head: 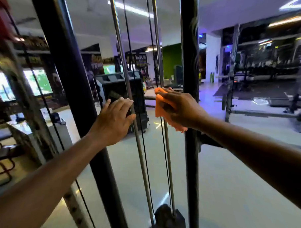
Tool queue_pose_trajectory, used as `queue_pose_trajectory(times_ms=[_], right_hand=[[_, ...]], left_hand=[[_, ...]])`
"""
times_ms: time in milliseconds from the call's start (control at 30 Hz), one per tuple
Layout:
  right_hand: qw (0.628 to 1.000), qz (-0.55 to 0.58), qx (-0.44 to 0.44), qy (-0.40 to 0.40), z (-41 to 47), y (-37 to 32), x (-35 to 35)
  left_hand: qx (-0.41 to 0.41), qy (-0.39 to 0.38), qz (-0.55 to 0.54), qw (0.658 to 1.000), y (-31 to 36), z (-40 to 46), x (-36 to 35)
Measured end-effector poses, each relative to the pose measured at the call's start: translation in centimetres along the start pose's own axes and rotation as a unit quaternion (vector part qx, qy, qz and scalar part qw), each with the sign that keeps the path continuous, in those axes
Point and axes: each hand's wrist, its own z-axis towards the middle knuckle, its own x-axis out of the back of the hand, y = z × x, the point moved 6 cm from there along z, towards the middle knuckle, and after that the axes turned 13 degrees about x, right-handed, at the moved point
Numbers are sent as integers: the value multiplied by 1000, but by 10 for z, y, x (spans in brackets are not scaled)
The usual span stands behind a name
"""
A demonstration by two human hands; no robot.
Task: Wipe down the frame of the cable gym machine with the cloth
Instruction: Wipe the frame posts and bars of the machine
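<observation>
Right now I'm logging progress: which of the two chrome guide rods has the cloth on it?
The right-hand chrome rod: the right hand grips the orange cloth around it. The left-hand rod has only the bare left hand at it.

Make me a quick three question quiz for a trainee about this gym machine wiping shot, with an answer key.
1. True or false: the right hand holds the orange cloth.
2. Which part is the cloth wrapped on? A) the left black post B) the right chrome guide rod C) the weight stack
3. Fill in: the left hand has straight fingers beside the left chrome ____.

Key: 1 true; 2 B; 3 rod.
</observation>
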Motion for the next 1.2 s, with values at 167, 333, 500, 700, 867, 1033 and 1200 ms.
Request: queue_pose_trajectory(times_ms=[167,333,500,700,867,1033,1200], right_hand=[[990,-77,93,77,120,-48,107],[974,-99,148,142,219,-65,167],[958,-80,192,199,292,-56,187],[950,-70,238,187,378,-21,161],[946,-84,239,201,448,10,131],[924,-119,195,308,477,13,72],[885,-192,320,279,489,-45,34]], left_hand=[[-2,113,12,993,-18,83,153],[20,191,26,981,-32,144,245],[36,236,60,969,-49,198,270],[74,268,84,957,-80,266,271],[100,334,118,930,-124,302,280],[68,367,149,916,-151,317,279],[53,393,34,917,-157,311,280]])
